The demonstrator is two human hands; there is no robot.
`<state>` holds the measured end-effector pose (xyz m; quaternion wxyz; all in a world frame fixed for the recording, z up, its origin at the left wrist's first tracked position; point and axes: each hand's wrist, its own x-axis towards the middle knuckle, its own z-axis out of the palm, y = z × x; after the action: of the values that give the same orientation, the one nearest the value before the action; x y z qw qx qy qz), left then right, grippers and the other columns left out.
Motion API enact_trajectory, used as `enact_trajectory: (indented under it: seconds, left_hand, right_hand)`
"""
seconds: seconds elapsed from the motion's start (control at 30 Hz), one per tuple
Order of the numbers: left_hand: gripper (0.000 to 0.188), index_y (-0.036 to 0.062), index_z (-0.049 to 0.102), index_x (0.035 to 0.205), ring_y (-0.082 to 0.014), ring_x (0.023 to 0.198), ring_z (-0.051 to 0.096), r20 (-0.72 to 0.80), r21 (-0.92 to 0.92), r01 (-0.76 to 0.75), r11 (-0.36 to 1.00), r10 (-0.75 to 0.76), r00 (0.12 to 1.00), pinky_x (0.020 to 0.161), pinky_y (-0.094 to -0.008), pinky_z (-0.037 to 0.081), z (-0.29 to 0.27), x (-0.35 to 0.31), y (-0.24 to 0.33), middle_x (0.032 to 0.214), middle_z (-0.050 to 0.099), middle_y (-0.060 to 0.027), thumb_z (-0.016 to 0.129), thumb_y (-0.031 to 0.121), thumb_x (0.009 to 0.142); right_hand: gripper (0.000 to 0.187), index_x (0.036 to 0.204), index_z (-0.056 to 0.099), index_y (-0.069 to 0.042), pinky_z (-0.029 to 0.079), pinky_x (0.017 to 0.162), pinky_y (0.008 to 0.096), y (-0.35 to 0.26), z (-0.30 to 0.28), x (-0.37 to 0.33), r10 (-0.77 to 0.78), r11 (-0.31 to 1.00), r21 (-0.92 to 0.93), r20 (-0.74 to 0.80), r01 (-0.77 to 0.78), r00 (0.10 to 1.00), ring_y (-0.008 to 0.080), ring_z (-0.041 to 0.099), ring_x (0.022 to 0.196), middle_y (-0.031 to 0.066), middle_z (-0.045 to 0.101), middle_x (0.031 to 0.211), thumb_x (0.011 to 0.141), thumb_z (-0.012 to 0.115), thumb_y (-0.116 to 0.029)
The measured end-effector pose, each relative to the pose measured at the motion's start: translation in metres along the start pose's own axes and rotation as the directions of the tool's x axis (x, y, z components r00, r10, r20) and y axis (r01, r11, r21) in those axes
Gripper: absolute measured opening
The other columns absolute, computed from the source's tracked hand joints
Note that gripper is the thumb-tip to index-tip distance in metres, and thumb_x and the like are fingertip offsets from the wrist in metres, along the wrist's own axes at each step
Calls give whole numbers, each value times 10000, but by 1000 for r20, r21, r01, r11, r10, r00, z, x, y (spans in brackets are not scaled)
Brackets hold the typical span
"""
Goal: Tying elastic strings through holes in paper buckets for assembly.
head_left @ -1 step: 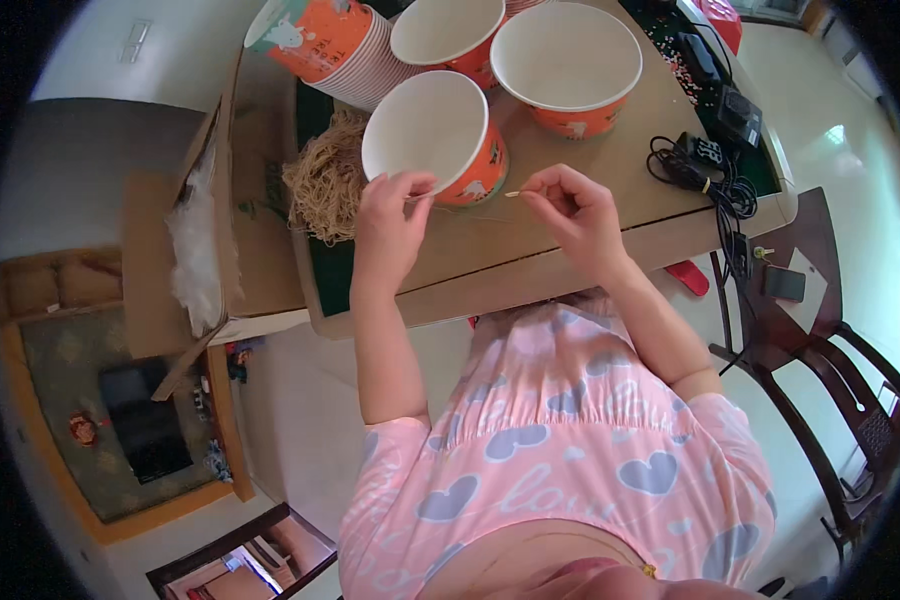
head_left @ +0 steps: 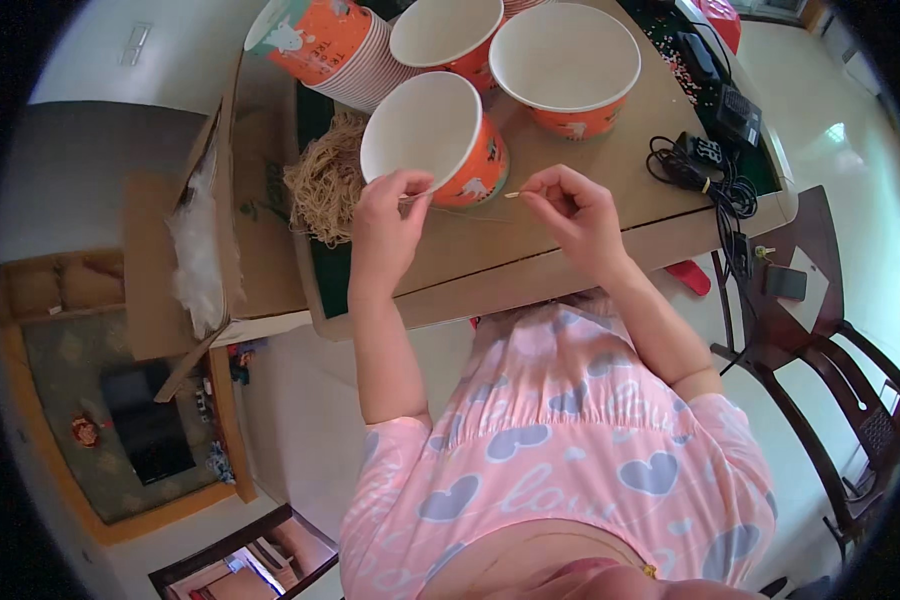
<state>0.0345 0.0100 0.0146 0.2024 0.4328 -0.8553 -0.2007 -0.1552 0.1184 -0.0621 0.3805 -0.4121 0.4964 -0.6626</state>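
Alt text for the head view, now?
A bare left hand pinches a thin strand and the right hand a small pale piece, over a brown-topped table. Orange paper tubs are just beyond, with a tangle of tan fibres at left and black cables at right.

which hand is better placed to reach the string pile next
Probably the left hand: it is close beside the string pile, while the right hand is farther off, right of the front bucket. Both look pinched, though: the left seemingly on a thread, the right on a small pale piece.
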Motion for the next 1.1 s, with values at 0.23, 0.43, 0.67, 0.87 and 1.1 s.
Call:
enact_trajectory:
  seconds: [0.23,0.43,0.67,0.87,1.1]
  left_hand:
    - [153,-17,646,1006,-119,809,644,-24,-271,116,956,-127,992,747,-276,552,-11,10,5,870,679,-73,617,-24,856]
    - [224,-35,617,1082,-138,920,652,67,-472,130,872,-112,991,814,-265,539,-8,9,3,978,672,-84,563,-71,867]
    - [301,-35,591,1149,-138,1015,621,159,-499,183,847,-118,980,861,-251,513,15,11,24,1095,633,-83,559,-101,858]
    - [284,-20,611,1109,-158,985,619,108,-478,74,875,-25,994,841,-270,540,23,13,23,1097,567,-69,571,-99,839]
    - [309,12,593,1089,-163,956,612,135,-519,121,846,-58,989,778,-287,572,41,23,22,1074,551,-81,583,-106,804]
  right_hand:
    - [66,909,615,-12,286,493,201,5,-4,-1,8,1000,-15,1,-8,1000,14,329,564,-73,396,610,872,655,-47]
    - [68,919,621,-19,281,490,204,4,-1,1,-14,1000,-25,-6,14,1000,15,324,560,-74,369,592,867,657,-46]
    - [98,899,606,-15,479,629,242,16,21,16,-136,990,-43,-41,134,990,124,584,750,64,592,939,837,678,-35]
    - [103,888,601,-17,513,701,287,15,29,17,-304,945,-146,-59,293,951,196,631,875,98,610,1025,823,680,-24]
    - [135,889,601,-34,532,767,353,28,25,12,-357,905,-262,-45,334,933,278,632,961,113,618,1127,786,684,-11]
